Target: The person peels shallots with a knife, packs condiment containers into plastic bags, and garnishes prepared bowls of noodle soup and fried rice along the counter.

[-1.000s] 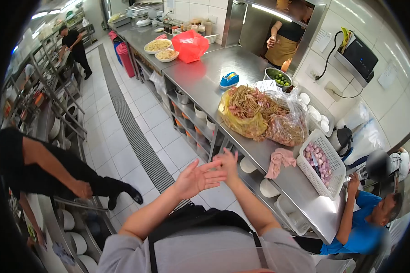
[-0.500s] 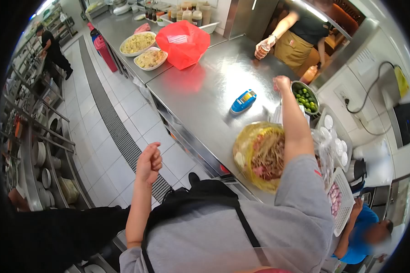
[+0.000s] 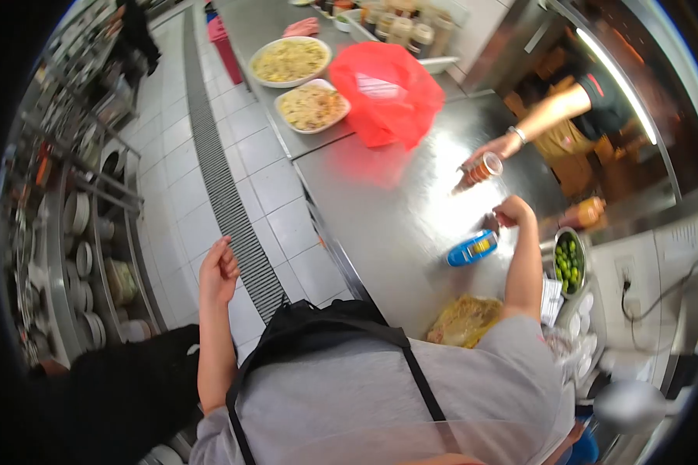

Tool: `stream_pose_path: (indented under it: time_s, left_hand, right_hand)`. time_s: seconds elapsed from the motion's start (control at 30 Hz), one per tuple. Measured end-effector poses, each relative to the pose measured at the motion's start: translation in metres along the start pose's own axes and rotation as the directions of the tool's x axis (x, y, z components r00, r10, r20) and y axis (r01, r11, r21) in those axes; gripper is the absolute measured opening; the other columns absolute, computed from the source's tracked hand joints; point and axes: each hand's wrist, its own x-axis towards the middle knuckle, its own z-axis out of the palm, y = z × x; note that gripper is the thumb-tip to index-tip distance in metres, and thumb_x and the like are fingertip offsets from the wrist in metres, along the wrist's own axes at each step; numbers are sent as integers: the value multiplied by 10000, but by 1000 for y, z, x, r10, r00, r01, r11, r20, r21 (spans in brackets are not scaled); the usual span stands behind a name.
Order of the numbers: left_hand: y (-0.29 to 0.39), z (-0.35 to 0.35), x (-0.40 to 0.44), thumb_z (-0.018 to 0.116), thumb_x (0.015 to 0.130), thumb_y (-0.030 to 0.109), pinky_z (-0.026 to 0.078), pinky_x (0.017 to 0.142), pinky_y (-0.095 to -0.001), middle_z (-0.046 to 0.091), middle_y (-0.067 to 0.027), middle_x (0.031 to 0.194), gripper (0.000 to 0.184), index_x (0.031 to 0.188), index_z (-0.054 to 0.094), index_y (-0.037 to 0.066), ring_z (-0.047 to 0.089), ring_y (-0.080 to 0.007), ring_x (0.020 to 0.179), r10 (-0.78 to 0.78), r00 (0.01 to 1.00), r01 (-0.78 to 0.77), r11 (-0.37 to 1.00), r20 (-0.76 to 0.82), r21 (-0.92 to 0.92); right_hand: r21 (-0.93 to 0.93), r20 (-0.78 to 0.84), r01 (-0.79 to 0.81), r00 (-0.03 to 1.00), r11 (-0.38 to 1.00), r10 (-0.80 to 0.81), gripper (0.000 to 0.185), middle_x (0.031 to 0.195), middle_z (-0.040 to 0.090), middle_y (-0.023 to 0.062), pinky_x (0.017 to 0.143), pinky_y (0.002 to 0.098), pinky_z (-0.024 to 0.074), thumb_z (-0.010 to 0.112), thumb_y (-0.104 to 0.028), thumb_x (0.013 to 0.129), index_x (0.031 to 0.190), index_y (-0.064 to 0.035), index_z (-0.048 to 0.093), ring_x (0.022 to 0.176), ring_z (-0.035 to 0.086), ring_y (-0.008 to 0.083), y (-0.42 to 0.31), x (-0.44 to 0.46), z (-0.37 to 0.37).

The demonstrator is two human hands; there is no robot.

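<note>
My left hand (image 3: 219, 271) is raised over the floor beside the counter, its fingers curled in, with nothing seen in it. Over the steel counter (image 3: 364, 225), my right hand (image 3: 513, 211) has its fingers pressed together; whatever may be in them is too small and blurred to make out. Just below it lies a blue tape dispenser (image 3: 473, 248). Across the counter, another person's hand (image 3: 500, 149) holds a small reddish container with a clear lid (image 3: 485, 168). A yellow bag (image 3: 465, 320) is partly hidden by my right arm.
A red plastic bag (image 3: 386, 93) stands beside two bowls of food (image 3: 291, 62) (image 3: 312, 107). Limes in a metal bowl (image 3: 570, 263) and an orange bottle (image 3: 583, 213) are at the right. Dark-clothed people (image 3: 124, 395) are at the left.
My hands have parted; my right arm has reached across the counter. The view has shifted toward the pass window. The other person's arm has come further over the counter with the container.
</note>
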Motion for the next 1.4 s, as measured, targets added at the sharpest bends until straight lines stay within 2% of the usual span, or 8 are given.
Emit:
stream_pose_path:
  time_s: [0.13, 0.2, 0.33, 0.47, 0.67, 0.8, 1.07, 1.4]
  left_hand:
    - [36, 14, 26, 437, 857, 91, 182, 346, -182, 236, 58, 511, 283, 1131, 461, 21, 218, -36, 387, 70, 988, -103, 962, 137, 252]
    - [56, 25, 58, 432, 856, 86, 178, 335, -178, 388, 38, 560, 362, 1216, 414, 44, 194, -34, 379, 135, 980, -170, 951, 146, 258]
    - [84, 61, 165, 450, 861, 165, 375, 464, -182, 562, -115, 994, 383, 1229, 401, 73, 510, -85, 586, 143, 966, -208, 924, 213, 322]
    - [84, 105, 303, 485, 852, 287, 494, 723, -297, 442, -170, 1168, 503, 1271, 305, 75, 548, -268, 940, -47, 975, -16, 960, 218, 279]
    - [86, 153, 401, 399, 870, 356, 511, 664, -343, 417, -205, 1163, 498, 1267, 252, 95, 566, -288, 879, -166, 952, 39, 899, 255, 437]
    - [85, 160, 422, 364, 891, 277, 523, 639, -333, 511, -246, 1036, 411, 1192, 306, 4, 602, -281, 779, -400, 846, 197, 850, 353, 489]
    - [107, 190, 447, 347, 864, 121, 530, 517, -282, 579, -186, 797, 264, 1004, 432, -86, 612, -235, 634, -339, 881, 148, 861, 330, 487]
    - [168, 225, 591, 419, 824, 181, 388, 370, -310, 522, -105, 471, 337, 570, 538, -6, 481, -186, 370, -218, 845, -358, 448, 488, 819]
  right_hand:
    - [40, 94, 277, 956, 960, -279, 190, 571, 561, 68, 412, 246, 460, 522, -152, 777, 748, 23, 592, 477, 569, 145, -101, -92, -12]
    - [152, 137, 482, 854, 863, -501, 207, 587, 565, 64, 449, 238, 477, 482, -142, 805, 879, 9, 602, 494, 574, 131, -154, -125, 4]
    - [497, 361, 506, 617, 705, -699, 372, 818, 593, 121, 537, 272, 504, 431, -172, 865, 1222, -67, 421, 639, 603, 171, -240, -114, 99]
    - [882, 195, 55, 862, 468, -468, 501, 1044, 532, 163, 672, 382, 499, 390, -253, 900, 1340, -133, 183, 810, 590, 275, -309, -62, 206]
    - [972, -233, 218, 934, -82, -270, 371, 1069, 511, 101, 669, 394, 497, 375, -238, 900, 1247, -113, 339, 861, 578, 265, -383, -28, 268]
    - [954, -283, 276, 958, -115, -50, 329, 1028, 530, 93, 681, 381, 504, 362, -190, 896, 1210, -91, 373, 811, 601, 259, -406, -29, 281]
    - [946, -314, 319, 945, -53, 93, 338, 1099, 518, 116, 714, 373, 506, 339, -172, 910, 1238, -92, 343, 862, 587, 259, -444, -21, 276]
    - [895, -438, 442, 896, -59, 75, 404, 1135, 497, 116, 696, 386, 507, 364, -135, 896, 1283, -72, 271, 876, 579, 272, -499, 87, 235]
